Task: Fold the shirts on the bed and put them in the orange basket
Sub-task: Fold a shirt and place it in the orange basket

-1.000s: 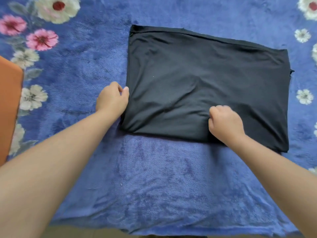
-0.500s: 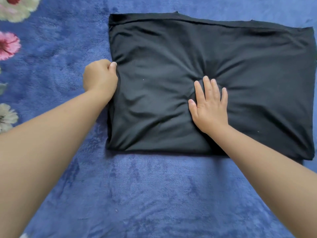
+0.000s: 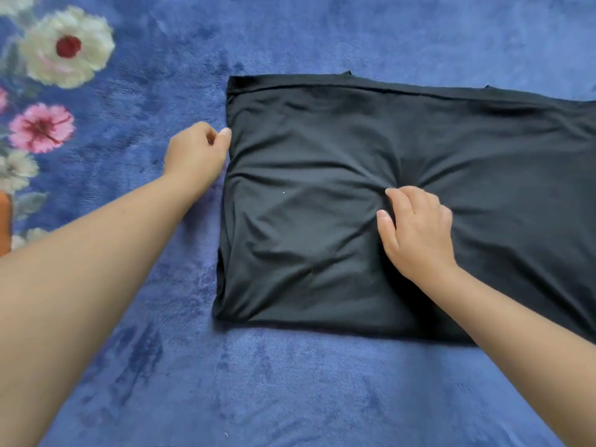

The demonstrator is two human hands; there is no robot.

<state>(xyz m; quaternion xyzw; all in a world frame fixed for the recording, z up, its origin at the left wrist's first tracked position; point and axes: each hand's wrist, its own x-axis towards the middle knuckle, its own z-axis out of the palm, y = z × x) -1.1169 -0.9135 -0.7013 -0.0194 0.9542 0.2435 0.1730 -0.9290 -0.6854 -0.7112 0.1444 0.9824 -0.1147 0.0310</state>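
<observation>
Blue plush bedspread [image 3: 290, 382] filled the view, printed flowers [image 3: 66, 46] along its left side. Black shirt [image 3: 322, 221], partly folded into a broad rectangle, lay flat on the spread right of centre; its right end ran out of view. Creases in the cloth gathered toward the middle.

Right hand [image 3: 416, 232] rested on the shirt's middle, palm down, fingers [image 3: 398, 198] curled and bunching the fabric under them, thumb out to the left.

Left hand [image 3: 196, 154] sat at the shirt's left edge, fingers curled, thumb tip touching the hem; it appeared to pinch that edge, though the grip itself was hidden behind the knuckles.

Small orange sliver [image 3: 4, 224] at the far left border, well apart from the shirt, possibly the basket; too little showed to be sure.
</observation>
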